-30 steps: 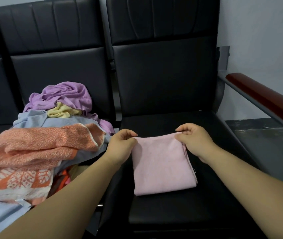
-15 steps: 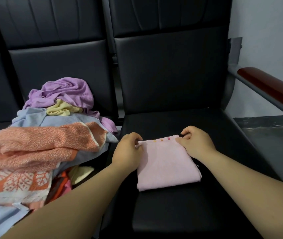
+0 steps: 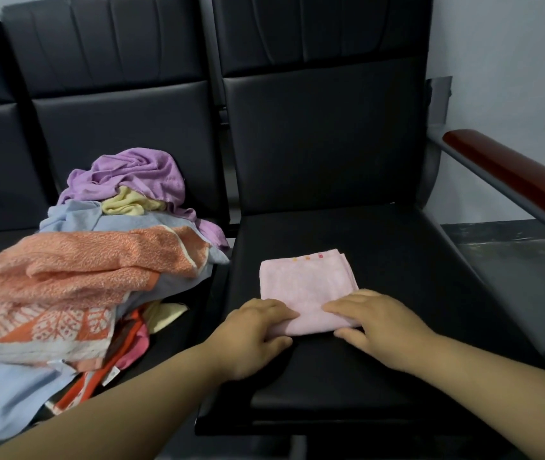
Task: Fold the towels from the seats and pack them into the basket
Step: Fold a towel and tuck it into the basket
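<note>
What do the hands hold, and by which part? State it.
The folded pink towel, by its near edge: left hand at its left corner, right hand at its right corner.

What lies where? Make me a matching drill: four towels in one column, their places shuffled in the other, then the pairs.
Towels:
1. pink towel
2. purple towel
3. yellow towel
4. orange towel

Places:
A. highest and farthest back on the left seat
B. folded on the right seat, near edge held by left hand and right hand
C. draped wide across the front
D. peeking out just below the purple one, above the blue towel

Pairs: 1-B, 2-A, 3-D, 4-C
</note>
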Demonstrator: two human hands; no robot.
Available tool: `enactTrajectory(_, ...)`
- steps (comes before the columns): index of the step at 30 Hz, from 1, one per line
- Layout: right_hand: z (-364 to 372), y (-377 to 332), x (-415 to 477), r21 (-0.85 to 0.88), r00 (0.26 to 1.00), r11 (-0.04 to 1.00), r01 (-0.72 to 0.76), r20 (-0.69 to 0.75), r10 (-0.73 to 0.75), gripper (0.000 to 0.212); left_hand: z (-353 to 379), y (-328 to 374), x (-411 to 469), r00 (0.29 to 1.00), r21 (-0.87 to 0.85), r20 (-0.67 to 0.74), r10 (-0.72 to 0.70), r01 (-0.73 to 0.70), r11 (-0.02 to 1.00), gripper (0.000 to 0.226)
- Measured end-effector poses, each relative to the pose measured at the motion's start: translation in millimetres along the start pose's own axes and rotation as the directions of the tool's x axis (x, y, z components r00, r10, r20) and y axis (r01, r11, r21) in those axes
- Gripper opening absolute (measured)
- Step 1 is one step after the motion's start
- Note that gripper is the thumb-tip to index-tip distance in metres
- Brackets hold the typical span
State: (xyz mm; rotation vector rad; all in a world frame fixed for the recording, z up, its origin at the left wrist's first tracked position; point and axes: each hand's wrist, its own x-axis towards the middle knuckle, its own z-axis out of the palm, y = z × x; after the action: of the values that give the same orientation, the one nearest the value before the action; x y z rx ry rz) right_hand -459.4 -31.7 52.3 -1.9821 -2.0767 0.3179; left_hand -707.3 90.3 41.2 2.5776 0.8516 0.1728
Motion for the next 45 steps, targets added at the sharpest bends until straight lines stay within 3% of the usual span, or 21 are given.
enactTrajectory(4,-6,-2,4,0.042,0.997,0.997,-0.071,-0.021,0.071,0.035,-3,4,-1,0.998,-0.066,0.012,-0.061,0.062,0.996,0.058)
enactTrajectory(7,-21,0,6,0.251,0.987,0.956,-0.154,0.086,0.136,0.027,-5,4,-3,0.997,-0.153,0.024,-0.076,0.079,0.985,0.055)
enactTrajectory(16,-47,6,6,0.588,0.966,0.768,-0.254,0.111,0.234,0.016,-22,17,1,0.980,-0.587,-0.144,-0.135,0.025,0.809,0.029)
enactTrajectory(21,-43,13,5,0.586,0.955,0.758,-0.284,0.100,0.281,0.012,-13,20,10,0.966,-0.572,-0.167,-0.199,0.069,0.817,0.022)
enactTrajectory(24,-44,16,2,0.578,0.958,0.765,-0.284,0.141,0.249,0.025,-6,17,18,0.944,-0.567,-0.192,-0.268,0.117,0.816,0.020)
enactTrajectory(27,-38,23,3,0.593,0.951,0.745,-0.305,0.149,0.271,0.037,-5,14,25,0.926,-0.566,-0.197,-0.321,0.161,0.809,0.026)
enactTrajectory(35,-27,30,14,0.576,0.908,0.714,-0.398,0.139,0.394,0.035,-3,14,38,0.897,-0.500,-0.195,-0.397,0.257,0.827,0.035)
enactTrajectory(39,-29,29,22,0.510,0.882,0.729,-0.457,0.151,0.447,0.034,-2,13,45,0.913,-0.309,-0.211,-0.348,0.276,0.910,0.041)
enactTrajectory(43,-28,31,33,0.401,0.851,0.760,-0.511,0.114,0.512,0.040,-4,10,52,0.968,-0.321,-0.111,-0.226,0.180,0.930,0.039)
enactTrajectory(45,-27,29,35,0.294,0.847,0.810,-0.507,-0.001,0.531,0.040,-7,9,55,0.987,-0.339,-0.002,-0.161,0.151,0.929,0.037)
